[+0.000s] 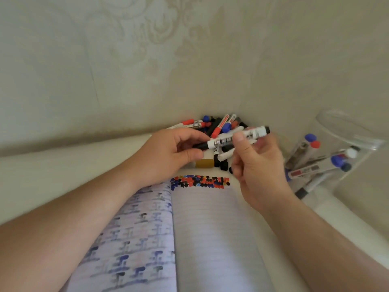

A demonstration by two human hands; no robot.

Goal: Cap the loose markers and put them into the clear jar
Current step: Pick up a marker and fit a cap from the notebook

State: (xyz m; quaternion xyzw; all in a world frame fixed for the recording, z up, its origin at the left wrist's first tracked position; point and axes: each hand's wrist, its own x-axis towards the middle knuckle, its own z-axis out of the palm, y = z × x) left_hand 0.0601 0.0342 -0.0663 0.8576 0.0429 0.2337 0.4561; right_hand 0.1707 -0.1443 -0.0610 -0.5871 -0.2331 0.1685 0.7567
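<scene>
Nearest the front edge of the table [63,157]: an open lined notebook [206,228], with a band of red, blue and black test dots [200,181] along the top of the right page. Just past that, both hands up over the pile. Right hand [256,169] pinching a white-barrelled black marker [235,139] around mid-barrel, thumb on top, held roughly level. Left hand [174,152] curled around the marker's dark left end, thumb and fingers closed on it. Probably pushing the cap home, but too blurry there to tell cap from tip. Behind the hands, the loose markers [219,127] heaped in the far corner against the wall, red, blue and black, some caps lying separate. Off toward the right edge, the clear jar [345,144] with several capped markers already inside, so partway done at a guess. Handling-wise: light, stiff plastic, smooth and a bit slippery, nothing fragile. Best grabbed mid-barrel with the cap pinched at its end, then dropped into the jar end first.
</scene>
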